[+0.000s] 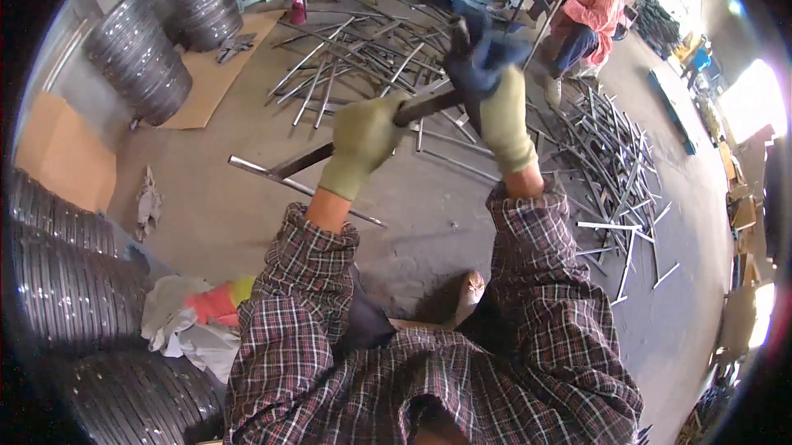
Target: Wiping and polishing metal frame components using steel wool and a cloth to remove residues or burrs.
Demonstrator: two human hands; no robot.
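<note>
A dark flat metal bar (431, 107) slants up to the right in front of me. My left hand (360, 144), in a yellow-green glove, is wrapped round its middle. Below that hand the bar runs down to a thin shiny metal tube (252, 166), making a T shape; whether the two are joined I cannot tell. My right hand (505, 115), gloved the same, closes over the bar's upper end. Dark blue material (487, 57) covers its fingers, blurred by motion; it may be glove coating or a cloth.
Loose metal tubes lie in a heap ahead (330, 65) and in another heap at right (615, 164). Stacks of dark rings (136, 57) stand at left. A co-worker in a pink shirt (590, 8) sits at far right. Gloves and rags (194, 321) lie near my left elbow.
</note>
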